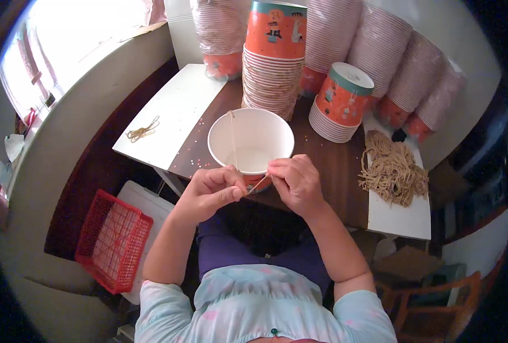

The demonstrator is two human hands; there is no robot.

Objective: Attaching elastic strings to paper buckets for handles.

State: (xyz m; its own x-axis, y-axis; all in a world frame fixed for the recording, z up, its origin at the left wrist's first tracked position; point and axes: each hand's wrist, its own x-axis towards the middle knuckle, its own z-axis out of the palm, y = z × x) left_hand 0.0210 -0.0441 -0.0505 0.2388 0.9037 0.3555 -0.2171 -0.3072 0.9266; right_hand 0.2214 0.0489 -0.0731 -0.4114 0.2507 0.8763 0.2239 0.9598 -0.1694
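White paper cup point(251, 140) sits on the dark surface point(328, 166); left hand point(211, 191) and right hand point(297, 183) pinch a rubber band point(258, 184) stretched between them at its rim.

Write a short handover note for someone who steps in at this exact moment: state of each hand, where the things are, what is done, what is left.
Left hand: pinching one end of a rubber band at the near rim of the open paper cup.
Right hand: pinching the band's other end, beside the left.
A thin band strand also runs up across the cup's mouth.
Cup stands upright on the dark table; inside looks empty.
Loose rubber bands lie piled on the white board to the right; a few more on the left board.
Stacked cups stand behind.
Done: band started on the cup. Left: seating it; cannot tell how.
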